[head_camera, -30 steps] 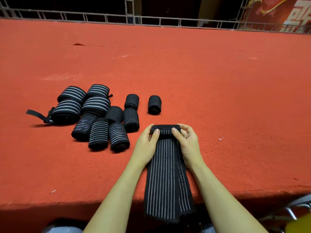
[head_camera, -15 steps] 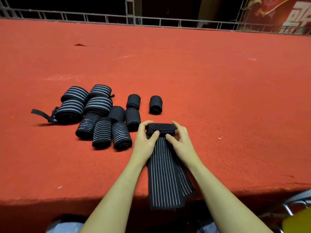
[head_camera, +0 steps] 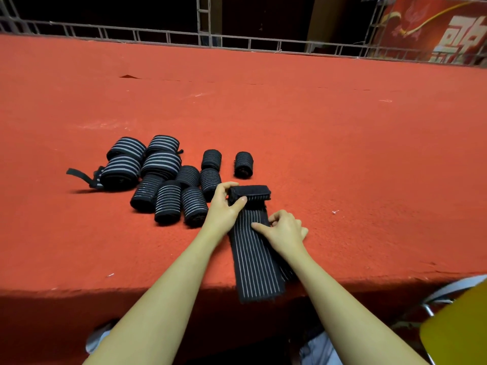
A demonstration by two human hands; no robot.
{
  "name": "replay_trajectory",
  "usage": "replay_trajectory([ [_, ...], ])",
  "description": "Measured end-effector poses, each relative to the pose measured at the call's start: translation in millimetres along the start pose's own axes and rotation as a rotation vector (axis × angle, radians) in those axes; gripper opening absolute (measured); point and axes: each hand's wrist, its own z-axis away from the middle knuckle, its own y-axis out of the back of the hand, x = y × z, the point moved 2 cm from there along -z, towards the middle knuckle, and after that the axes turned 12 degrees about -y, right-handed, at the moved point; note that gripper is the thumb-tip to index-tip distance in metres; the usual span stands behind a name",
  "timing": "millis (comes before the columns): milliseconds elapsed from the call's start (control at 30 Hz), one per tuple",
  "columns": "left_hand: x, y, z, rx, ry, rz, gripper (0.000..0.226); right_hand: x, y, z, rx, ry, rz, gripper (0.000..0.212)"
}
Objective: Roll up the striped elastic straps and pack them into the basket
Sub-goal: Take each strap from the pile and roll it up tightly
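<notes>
A black strap with thin white stripes [head_camera: 254,262] lies flat on the red carpeted platform, its near end hanging over the front edge. Its far end is wound into a small roll [head_camera: 250,194]. My left hand [head_camera: 224,209] grips the left end of that roll, thumb on top. My right hand [head_camera: 283,229] sits lower on the flat part, thumb and fingers pinching the strap's right edge. Several finished striped rolls [head_camera: 168,201] lie in a cluster to the left. No basket is in view.
The red platform [head_camera: 342,154] stretches far back to a metal rail [head_camera: 237,40]. One loose roll [head_camera: 243,164] lies just beyond my hands. A yellow object [head_camera: 458,330] and a chair frame sit below the front edge at the right.
My right hand has left the roll and slid toward me onto the flat strap. The left hand stays on the roll. The strap's hanging end has been drawn up onto the platform.
</notes>
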Motion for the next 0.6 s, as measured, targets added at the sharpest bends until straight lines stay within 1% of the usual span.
replay_trajectory([
  [67, 2.4, 3.6, -4.3, -0.025, -0.017, -0.074, 0.034, 0.6, 1.0, 5.1, 0.012, 0.023, 0.021, 0.044],
  [133, 5.4, 5.9, -6.2, -0.038, -0.015, -0.155, 0.036, 3.8, 5.4, 9.1, 0.073, 0.053, -0.024, 0.044],
  [200, 7.1, 6.9, -7.2, -0.042, -0.002, -0.184, 0.036, 6.9, 8.6, 11.5, 0.093, 0.094, -0.040, 0.037],
  [267, 9.2, 6.9, -6.4, -0.054, 0.010, -0.228, 0.035, 8.3, 8.3, 14.5, 0.045, 0.101, 0.026, 0.034],
  [433, 18.7, 7.0, -7.4, -0.131, -0.051, -0.418, 0.036, 1.1, 6.5, 17.8, -0.063, 0.050, 0.185, 0.040],
  [567, 21.1, 6.6, -9.4, -0.239, -0.095, -0.531, 0.050, -3.2, 6.2, 18.1, -0.088, -0.005, 0.217, 0.041],
  [600, 22.0, 6.2, -9.3, -0.257, -0.094, -0.561, 0.051, -3.8, 7.0, 19.1, -0.098, -0.012, 0.213, 0.041],
])
